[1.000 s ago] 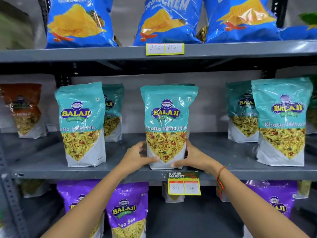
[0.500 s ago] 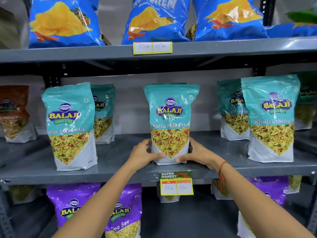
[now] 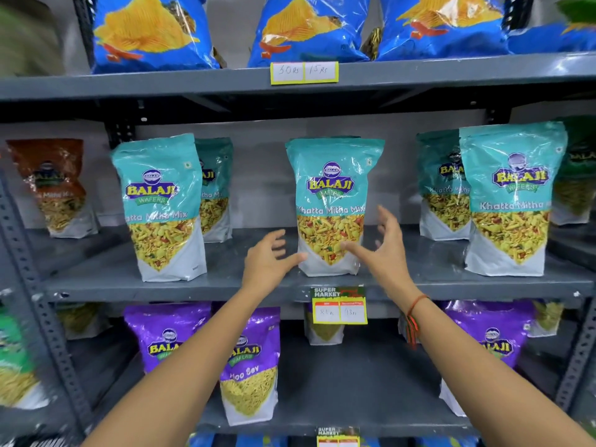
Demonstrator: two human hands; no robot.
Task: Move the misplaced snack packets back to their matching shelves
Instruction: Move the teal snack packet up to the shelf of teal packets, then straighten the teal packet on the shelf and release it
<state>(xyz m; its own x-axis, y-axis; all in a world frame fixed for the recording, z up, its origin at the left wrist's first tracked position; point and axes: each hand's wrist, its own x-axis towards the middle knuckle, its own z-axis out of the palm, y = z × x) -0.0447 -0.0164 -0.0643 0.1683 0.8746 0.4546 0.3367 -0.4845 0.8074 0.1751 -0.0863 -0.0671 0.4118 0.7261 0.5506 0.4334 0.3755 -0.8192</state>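
Observation:
A teal Khatta Mitha Mix packet [image 3: 332, 201] stands upright in the middle of the grey middle shelf [image 3: 258, 287]. My left hand [image 3: 269, 259] hovers just left of its base with fingers spread, the thumb near the packet's lower corner. My right hand [image 3: 383, 250] is open just right of the packet's base, with its fingers apart. Neither hand holds anything. More teal packets of the same kind stand at the left [image 3: 159, 204] and at the right [image 3: 512, 198] of that shelf.
Blue chip bags [image 3: 151, 30] line the top shelf. Purple Aloo Sev packets [image 3: 250, 362] stand on the shelf below. An orange-brown packet [image 3: 53, 185] sits at the far left of the middle shelf. Price tags [image 3: 338, 306] hang from the shelf edges.
Both hands held the base of the middle teal packet earlier. Now they have let go and opened beside it, and the packet stands on its own.

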